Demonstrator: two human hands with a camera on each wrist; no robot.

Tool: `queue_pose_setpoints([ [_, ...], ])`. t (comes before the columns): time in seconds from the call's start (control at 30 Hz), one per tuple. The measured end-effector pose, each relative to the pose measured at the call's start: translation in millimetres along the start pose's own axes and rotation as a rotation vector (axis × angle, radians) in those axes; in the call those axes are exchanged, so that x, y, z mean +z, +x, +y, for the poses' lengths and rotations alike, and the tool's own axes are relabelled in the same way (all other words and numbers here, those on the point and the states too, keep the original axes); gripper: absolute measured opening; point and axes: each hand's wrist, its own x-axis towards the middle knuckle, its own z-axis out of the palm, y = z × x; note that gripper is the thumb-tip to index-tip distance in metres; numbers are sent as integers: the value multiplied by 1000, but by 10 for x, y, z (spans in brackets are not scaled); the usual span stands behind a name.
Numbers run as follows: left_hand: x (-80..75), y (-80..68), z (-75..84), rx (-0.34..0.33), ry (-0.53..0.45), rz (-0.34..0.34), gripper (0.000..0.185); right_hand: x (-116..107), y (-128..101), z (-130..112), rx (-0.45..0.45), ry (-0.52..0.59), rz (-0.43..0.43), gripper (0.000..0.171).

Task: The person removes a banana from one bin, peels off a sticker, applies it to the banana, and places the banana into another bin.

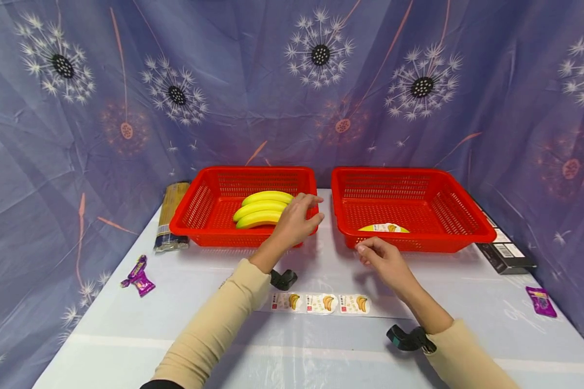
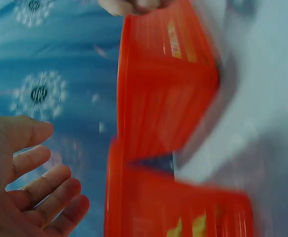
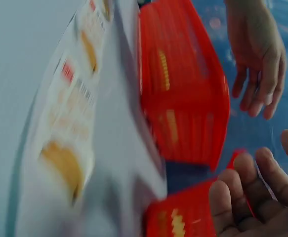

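My left hand hovers above the right end of the left red basket, its fingers relaxed and nothing in them. Several yellow bananas lie in that basket, partly hidden by this hand. Close to the front rim of the right red basket is my right hand, with loosely bent fingers and no object held. Inside the right basket, a banana bears a white label with a banana picture. In the right wrist view the right palm faces up with spread fingers.
A strip of three banana stickers lies on the white table. Purple wrapped candies sit at the left, another purple packet at the right. Beside the baskets are a noodle-like pack and a black box.
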Motion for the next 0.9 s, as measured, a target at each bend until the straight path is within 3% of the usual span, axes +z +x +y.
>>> queue_pose_setpoints([
  [0.23,-346,-148,-416,-123,16,36,37,375,128,-274,-106,-60,11,32],
  [0.47,-642,-216,-789,-218,69,11,41,726,291,-375,-34,-18,-38,56],
  [0.67,-849,-221,-1046,-302,105,-62,41,929,427,-371,-40,56,52,63],
  [0.9,-923,-141,-1248,-390,121,-172,44,1052,573,-356,-101,-20,117,61],
])
